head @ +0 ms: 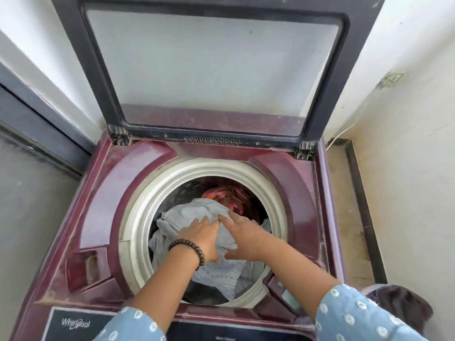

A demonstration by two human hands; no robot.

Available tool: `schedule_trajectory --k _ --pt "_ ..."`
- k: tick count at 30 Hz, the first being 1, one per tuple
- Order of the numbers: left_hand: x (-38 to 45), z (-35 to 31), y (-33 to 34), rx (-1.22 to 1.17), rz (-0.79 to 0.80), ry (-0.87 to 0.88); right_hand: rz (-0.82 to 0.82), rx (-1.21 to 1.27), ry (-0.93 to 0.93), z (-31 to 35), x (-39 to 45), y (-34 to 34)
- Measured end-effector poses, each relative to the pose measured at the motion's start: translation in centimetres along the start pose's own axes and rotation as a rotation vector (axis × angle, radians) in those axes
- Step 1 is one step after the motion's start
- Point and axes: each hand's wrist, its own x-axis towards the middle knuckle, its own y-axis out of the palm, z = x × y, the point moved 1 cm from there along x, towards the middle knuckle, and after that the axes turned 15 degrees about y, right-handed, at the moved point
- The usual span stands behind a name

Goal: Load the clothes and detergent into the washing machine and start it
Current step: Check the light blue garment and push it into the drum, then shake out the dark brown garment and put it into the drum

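A maroon top-loading washing machine point(103, 193) fills the view, its glass lid point(209, 70) standing upright at the back. Inside the white-rimmed drum point(138, 217) lies a pale grey-blue garment point(197, 212) over a red and pink cloth point(226, 195). My left hand point(202, 235), with a brown bead bracelet at the wrist, presses down on the grey garment, its fingers partly sunk in the fabric. My right hand point(242, 236) lies on the same garment with fingers spread and straight. No detergent is in view.
The dark control panel point(73, 323) runs along the machine's near edge. A recessed compartment point(86, 267) sits at the front left of the top. White walls close in at the left and right. A dark bundle point(403, 308) lies on the floor at the lower right.
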Motion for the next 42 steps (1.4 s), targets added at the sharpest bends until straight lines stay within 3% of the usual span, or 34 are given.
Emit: schedule_trajectory --k 9,18,30,37,42 --pt "-6.7 -3.4 1.1 -0.029 -0.236 -0.057 -0.196 -0.016 -0.019 -0.6 -7.7 -0.8" --pt "-9.7 -7.8 1.1 0.012 -0.346 0.008 -0.368 0.046 -0.036 -2.3 -12.9 -1.1" --pt "-9.3 -13.8 0.4 0.112 -0.56 0.011 -0.568 -0.038 0.07 -8.4 -17.5 -2.0" --pt "-7.3 -19.2 0.6 0.15 -0.703 0.033 -0.702 0.058 0.114 -13.5 -19.8 -0.9" --pt "-5.4 -23.5 1.2 0.163 -0.697 0.082 -0.745 0.143 0.183 -18.1 -21.4 0.8"
